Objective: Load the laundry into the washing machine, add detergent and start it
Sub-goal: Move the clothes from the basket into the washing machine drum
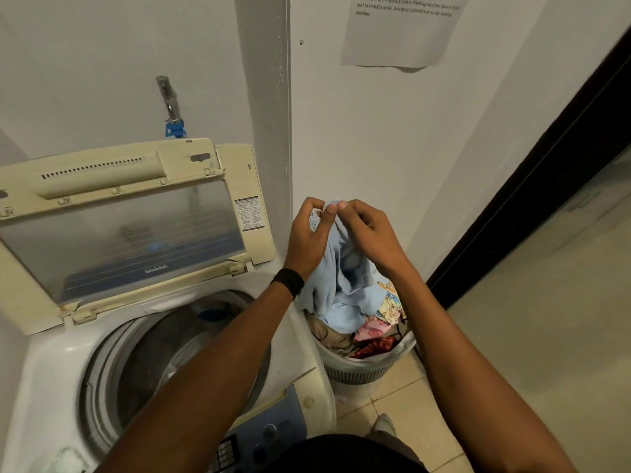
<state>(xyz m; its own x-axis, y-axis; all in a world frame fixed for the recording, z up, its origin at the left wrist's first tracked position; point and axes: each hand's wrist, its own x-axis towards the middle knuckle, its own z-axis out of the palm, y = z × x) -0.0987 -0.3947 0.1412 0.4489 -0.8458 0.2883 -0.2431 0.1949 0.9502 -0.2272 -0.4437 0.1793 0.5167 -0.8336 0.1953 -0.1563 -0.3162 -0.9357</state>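
Laundry sits heaped in a white plastic basket (358, 372) on the tiled floor (392, 404), just to the right of the washing machine (51, 387). Both of the person's hands are raised over the basket, close together and near the wall. The left hand (309, 233) and the right hand (368, 233) each pinch the top edge of a pale blue garment (345, 288) between thumb and curled fingertips, the two pinches almost touching. The garment hangs down between the wrists in loose folds, and its lower part rests on the pile in the basket. A black wristband (289, 280) circles the left wrist.

Under the blue garment I can see a yellow flowered piece (391, 303), a pink one (370, 332), something red (375, 348) and a tan one (329, 336).

The machine is a top loader. Its yellowed lid (129, 233) stands tilted up and back, and the metal drum (177, 349) lies open below the left forearm. A blue control panel (269, 428) runs along the near edge. On the wall behind are a metal tap (169, 97) with a blue hose fitting (175, 128), and a printed paper notice (403, 32) higher up to the right. A dark door frame (529, 186) runs along the right side.
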